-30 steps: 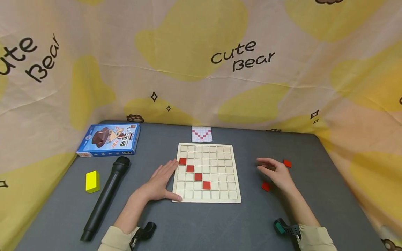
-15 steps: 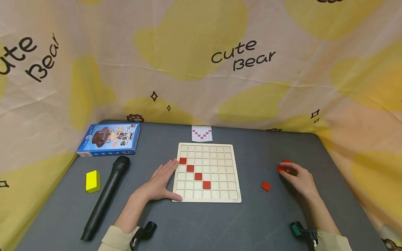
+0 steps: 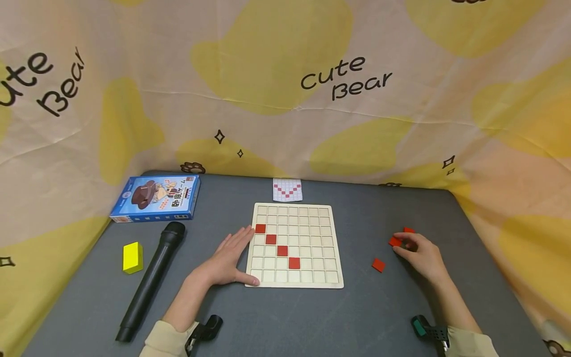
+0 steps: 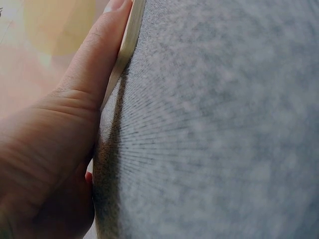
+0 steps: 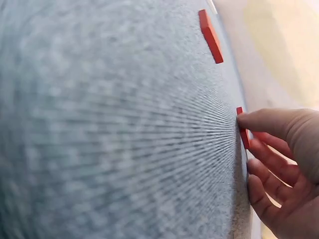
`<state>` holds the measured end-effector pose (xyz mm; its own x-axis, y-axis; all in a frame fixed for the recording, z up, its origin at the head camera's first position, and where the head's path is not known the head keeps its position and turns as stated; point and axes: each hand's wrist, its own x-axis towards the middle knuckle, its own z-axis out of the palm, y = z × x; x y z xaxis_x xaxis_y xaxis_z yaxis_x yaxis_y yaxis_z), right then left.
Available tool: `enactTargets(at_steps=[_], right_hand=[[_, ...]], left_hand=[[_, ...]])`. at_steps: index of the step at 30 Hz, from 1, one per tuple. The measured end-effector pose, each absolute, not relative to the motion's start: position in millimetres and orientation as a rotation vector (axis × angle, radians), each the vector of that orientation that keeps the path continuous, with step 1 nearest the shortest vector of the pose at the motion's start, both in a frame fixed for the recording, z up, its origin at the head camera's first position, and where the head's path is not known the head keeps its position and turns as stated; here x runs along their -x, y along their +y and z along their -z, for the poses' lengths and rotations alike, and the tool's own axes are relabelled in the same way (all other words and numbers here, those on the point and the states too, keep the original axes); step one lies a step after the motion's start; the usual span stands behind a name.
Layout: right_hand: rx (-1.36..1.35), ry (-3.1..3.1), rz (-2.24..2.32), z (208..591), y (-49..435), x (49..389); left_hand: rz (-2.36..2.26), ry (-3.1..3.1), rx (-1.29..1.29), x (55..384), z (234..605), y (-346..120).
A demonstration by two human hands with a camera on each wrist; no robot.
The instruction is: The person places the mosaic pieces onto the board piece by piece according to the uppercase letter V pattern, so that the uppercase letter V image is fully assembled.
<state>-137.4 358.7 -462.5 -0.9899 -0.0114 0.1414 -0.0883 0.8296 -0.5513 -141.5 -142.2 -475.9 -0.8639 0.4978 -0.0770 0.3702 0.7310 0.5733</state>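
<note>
The cream grid board [image 3: 317, 243] has red square tiles in a diagonal line down its left half. My left hand [image 3: 225, 259] rests against the board's left edge, thumb on the near corner and fingers straight; in the left wrist view the thumb [image 4: 94, 55] lies along the board's side. At right, my right hand [image 3: 423, 255] pinches a red tile [image 3: 394, 241] between thumb and fingers, low at the table. Another red tile [image 3: 408, 229] lies just behind that hand, partly hidden. A third red tile [image 3: 378, 265] lies nearer the board.
Behind the board lies a small pattern card [image 3: 287, 190] with a pink V of squares. To the left are a blue game box [image 3: 156, 198], a black microphone [image 3: 151, 282] and a yellow block [image 3: 132, 258]. A printed curtain [image 3: 250, 99] hangs behind the grey table [image 3: 303, 322].
My right hand has moved right, away from the board side, and now pinches a red tile, which has shifted slightly left over the last half second. My left hand stays put.
</note>
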Motion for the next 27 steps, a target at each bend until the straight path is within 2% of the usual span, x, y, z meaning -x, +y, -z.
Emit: enactTargets(at_steps=[16, 27], right_hand=[[-0.111, -2.865, -0.840, 464, 355, 141], [-0.166, -2.876, -0.979, 462, 321, 152]], left_hand=[[-0.808, 2.700, -0.684, 143, 476, -142], [-0.818, 2.704, -0.697, 143, 477, -142]])
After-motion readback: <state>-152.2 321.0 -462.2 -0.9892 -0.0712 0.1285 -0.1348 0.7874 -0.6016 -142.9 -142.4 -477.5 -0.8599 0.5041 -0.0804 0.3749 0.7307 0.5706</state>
